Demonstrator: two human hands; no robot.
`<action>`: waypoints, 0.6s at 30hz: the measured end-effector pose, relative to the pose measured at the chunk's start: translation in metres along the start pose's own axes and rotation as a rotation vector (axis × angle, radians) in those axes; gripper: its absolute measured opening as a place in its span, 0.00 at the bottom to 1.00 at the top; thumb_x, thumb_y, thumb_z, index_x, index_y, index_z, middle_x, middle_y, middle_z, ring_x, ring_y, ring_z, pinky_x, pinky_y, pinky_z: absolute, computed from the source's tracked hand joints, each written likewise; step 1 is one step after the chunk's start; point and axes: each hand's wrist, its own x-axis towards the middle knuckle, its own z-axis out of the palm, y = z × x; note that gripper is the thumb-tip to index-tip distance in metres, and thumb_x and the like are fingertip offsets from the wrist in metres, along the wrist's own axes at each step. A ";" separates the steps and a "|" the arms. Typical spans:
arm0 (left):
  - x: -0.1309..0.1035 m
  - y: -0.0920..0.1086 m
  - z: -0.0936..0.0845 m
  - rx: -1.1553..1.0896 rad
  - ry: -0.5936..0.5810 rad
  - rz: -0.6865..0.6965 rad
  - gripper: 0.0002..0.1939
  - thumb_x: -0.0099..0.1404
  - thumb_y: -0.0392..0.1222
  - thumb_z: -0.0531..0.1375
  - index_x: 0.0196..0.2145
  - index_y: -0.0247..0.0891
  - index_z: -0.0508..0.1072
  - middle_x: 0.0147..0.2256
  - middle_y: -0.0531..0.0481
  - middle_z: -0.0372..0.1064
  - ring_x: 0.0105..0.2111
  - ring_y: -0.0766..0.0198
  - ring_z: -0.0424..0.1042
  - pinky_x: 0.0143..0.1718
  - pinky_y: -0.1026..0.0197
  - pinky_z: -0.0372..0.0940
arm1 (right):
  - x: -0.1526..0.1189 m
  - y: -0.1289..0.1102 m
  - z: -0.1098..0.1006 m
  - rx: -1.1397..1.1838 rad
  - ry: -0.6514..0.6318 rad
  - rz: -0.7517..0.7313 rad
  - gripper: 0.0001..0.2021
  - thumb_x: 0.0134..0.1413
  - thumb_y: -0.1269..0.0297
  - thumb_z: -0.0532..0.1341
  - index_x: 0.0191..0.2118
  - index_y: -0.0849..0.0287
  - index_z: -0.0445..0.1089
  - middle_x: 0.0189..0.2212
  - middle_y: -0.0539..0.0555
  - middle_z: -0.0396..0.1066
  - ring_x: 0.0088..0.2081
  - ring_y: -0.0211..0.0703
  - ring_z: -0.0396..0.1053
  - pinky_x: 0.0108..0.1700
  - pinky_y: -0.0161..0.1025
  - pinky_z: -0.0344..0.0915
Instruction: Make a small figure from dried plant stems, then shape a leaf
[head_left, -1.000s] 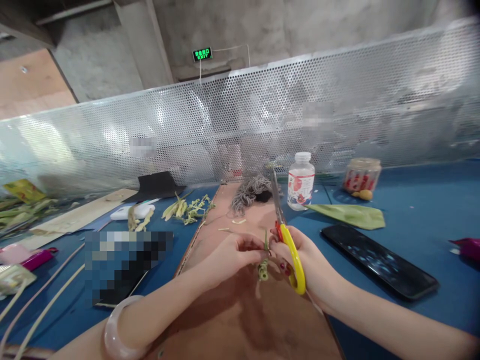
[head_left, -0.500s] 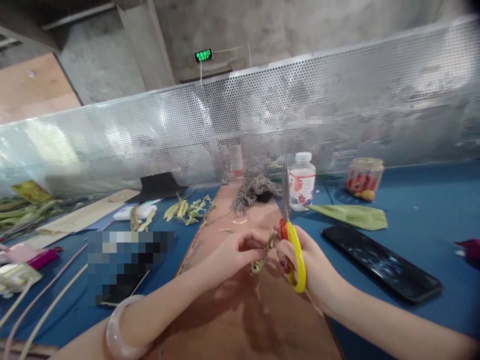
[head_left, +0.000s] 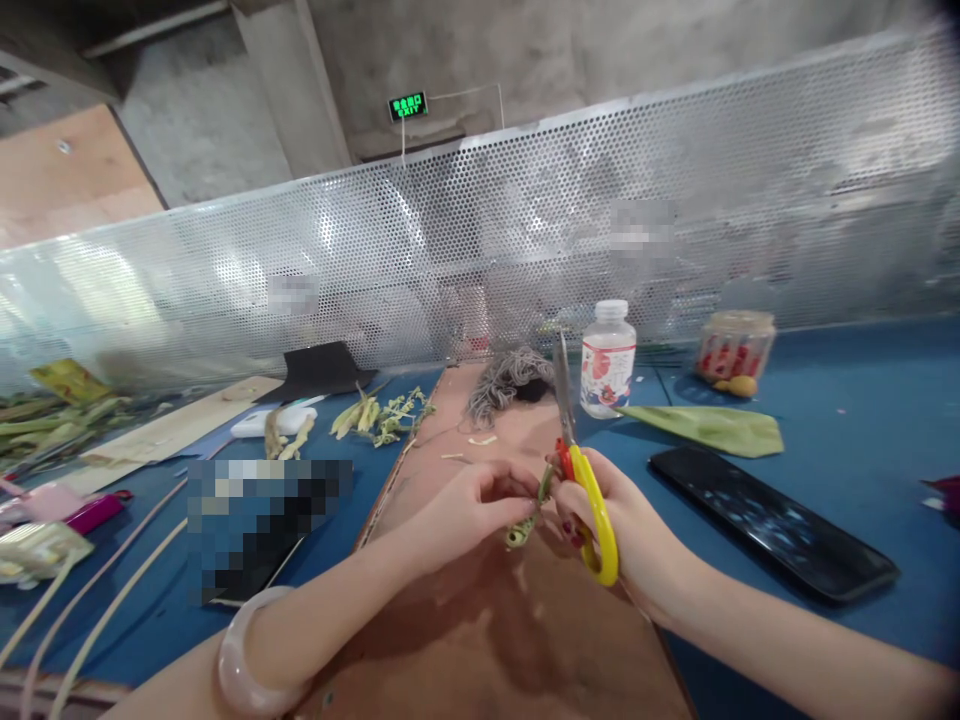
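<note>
Between the thumb and fingers of my left hand [head_left: 474,508] is a small green piece woven from leaf strips [head_left: 519,532], with a round dark spot at its lower end. My right hand [head_left: 626,515] keeps a pair of scissors [head_left: 598,515] with yellow and red handles hooked on its fingers, the blades pointing up and away. Its fingertips also meet at a thin green strip [head_left: 545,482] that rises from the woven piece. The fingers partly hide where strip and piece join. Both hands are over a brown board [head_left: 420,640].
Behind the hands lie grey yarn [head_left: 510,385] and a labelled plastic bottle [head_left: 609,360]. To the right are a green leaf [head_left: 712,428], a black phone [head_left: 772,525] and a jar [head_left: 735,345]. Dried leaf pieces [head_left: 382,415] lie left. A perforated metal screen [head_left: 375,250] stands at the back.
The scissor blades have tipped slightly to the left. Both hands stay close together on the woven piece, and the whole view has shifted a little.
</note>
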 end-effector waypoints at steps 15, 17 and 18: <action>0.003 -0.002 -0.003 0.124 -0.026 0.080 0.13 0.64 0.47 0.56 0.31 0.36 0.74 0.31 0.50 0.71 0.32 0.66 0.67 0.37 0.64 0.61 | -0.004 -0.005 0.003 -0.083 0.073 -0.024 0.19 0.36 0.62 0.67 0.34 0.55 0.58 0.18 0.40 0.57 0.16 0.27 0.51 0.20 0.30 0.50; 0.005 -0.003 -0.004 0.128 0.003 0.090 0.13 0.63 0.47 0.56 0.32 0.36 0.74 0.32 0.49 0.72 0.34 0.65 0.68 0.39 0.64 0.61 | -0.003 -0.005 0.002 -0.079 0.107 -0.015 0.19 0.36 0.63 0.67 0.35 0.55 0.59 0.19 0.40 0.59 0.16 0.27 0.52 0.20 0.30 0.50; 0.005 -0.004 -0.003 0.126 0.014 0.090 0.13 0.63 0.47 0.57 0.32 0.36 0.75 0.32 0.49 0.72 0.34 0.65 0.69 0.39 0.64 0.62 | -0.003 -0.005 0.002 -0.069 0.114 -0.010 0.20 0.36 0.63 0.68 0.36 0.55 0.60 0.20 0.40 0.60 0.16 0.27 0.53 0.20 0.30 0.50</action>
